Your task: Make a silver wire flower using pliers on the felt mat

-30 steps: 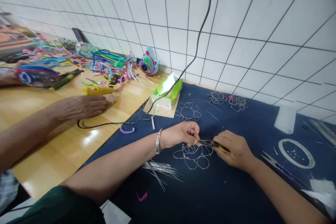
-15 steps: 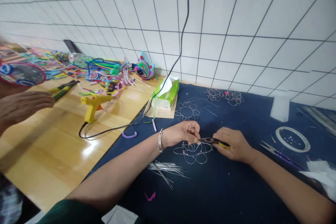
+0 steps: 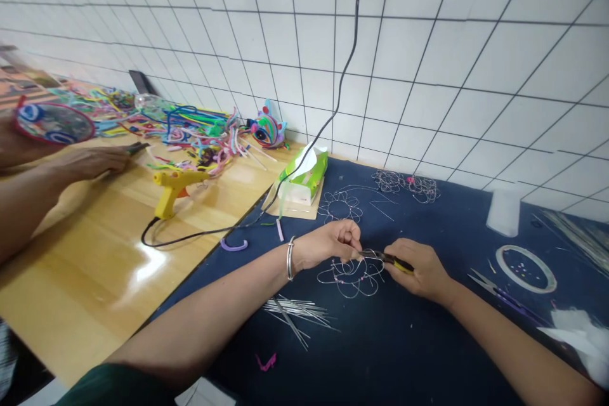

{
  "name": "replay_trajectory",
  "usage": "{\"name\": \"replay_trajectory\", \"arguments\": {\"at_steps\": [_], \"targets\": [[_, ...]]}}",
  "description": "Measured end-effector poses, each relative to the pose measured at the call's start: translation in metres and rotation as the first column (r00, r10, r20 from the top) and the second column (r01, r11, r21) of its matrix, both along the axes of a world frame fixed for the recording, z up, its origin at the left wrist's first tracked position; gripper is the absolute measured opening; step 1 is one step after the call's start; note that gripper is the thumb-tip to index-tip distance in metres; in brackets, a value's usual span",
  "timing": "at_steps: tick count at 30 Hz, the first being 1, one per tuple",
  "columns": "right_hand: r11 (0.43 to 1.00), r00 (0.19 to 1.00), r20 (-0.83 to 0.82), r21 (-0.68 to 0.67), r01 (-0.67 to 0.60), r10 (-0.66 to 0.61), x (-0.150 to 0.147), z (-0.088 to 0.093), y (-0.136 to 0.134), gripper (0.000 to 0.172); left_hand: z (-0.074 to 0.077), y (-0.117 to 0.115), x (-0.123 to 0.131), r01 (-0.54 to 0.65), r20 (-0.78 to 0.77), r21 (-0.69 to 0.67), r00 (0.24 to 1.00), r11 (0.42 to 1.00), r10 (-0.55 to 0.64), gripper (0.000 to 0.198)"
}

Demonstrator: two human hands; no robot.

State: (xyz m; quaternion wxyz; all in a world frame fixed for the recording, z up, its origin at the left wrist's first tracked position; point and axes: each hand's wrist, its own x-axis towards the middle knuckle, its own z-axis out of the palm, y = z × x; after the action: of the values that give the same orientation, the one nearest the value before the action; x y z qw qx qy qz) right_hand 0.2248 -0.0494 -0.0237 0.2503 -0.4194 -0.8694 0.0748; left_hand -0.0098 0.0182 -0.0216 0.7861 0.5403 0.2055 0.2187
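Observation:
A flower-shaped wire piece with looped petals and small pink beads hangs just under my hands, over the dark blue cloth. My left hand, a silver bangle on its wrist, pinches the wire at the top of the piece. Yellow-and-black pliers are in my right hand, and their jaws meet the wire right beside my left fingertips. Whether the jaws are fully closed is too small to tell. Below my left wrist lies a loose bundle of straight silver wires.
Behind sit another wire flower, tangled beaded wire and a green tissue pack. Scissors and a ring-shaped dish of beads lie right. On the left are a yellow glue gun with cord and a co-worker's hand on green-handled pliers.
My hands and the wire flower stay almost in place. At the left, the co-worker's hand has moved forward and right over the green-handled pliers. The view has tilted slightly.

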Motion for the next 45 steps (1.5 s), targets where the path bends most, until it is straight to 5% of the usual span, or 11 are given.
{"name": "replay_trajectory", "arguments": {"at_steps": [17,25,31,45], "targets": [[0.990,0.988,-0.069,0.010,0.142,-0.141,0.006,-0.011,0.007,0.021,0.005,-0.005,0.003,-0.159,-0.019,0.204,0.986,0.966,0.167,0.020],[0.930,0.901,-0.241,-0.162,0.330,-0.361,0.008,-0.007,0.008,0.025,0.000,-0.008,0.008,-0.202,-0.031,0.306,0.975,0.930,0.222,0.017],[0.902,0.859,-0.329,-0.321,0.288,-0.392,0.005,0.000,0.001,0.027,-0.004,-0.010,0.011,-0.308,-0.063,0.375,0.932,0.874,0.356,0.020],[0.925,0.948,-0.077,0.208,0.319,-0.309,0.015,-0.001,0.009,0.022,-0.006,-0.004,0.014,-0.497,-0.092,0.395,0.815,0.772,0.572,0.016]]}}
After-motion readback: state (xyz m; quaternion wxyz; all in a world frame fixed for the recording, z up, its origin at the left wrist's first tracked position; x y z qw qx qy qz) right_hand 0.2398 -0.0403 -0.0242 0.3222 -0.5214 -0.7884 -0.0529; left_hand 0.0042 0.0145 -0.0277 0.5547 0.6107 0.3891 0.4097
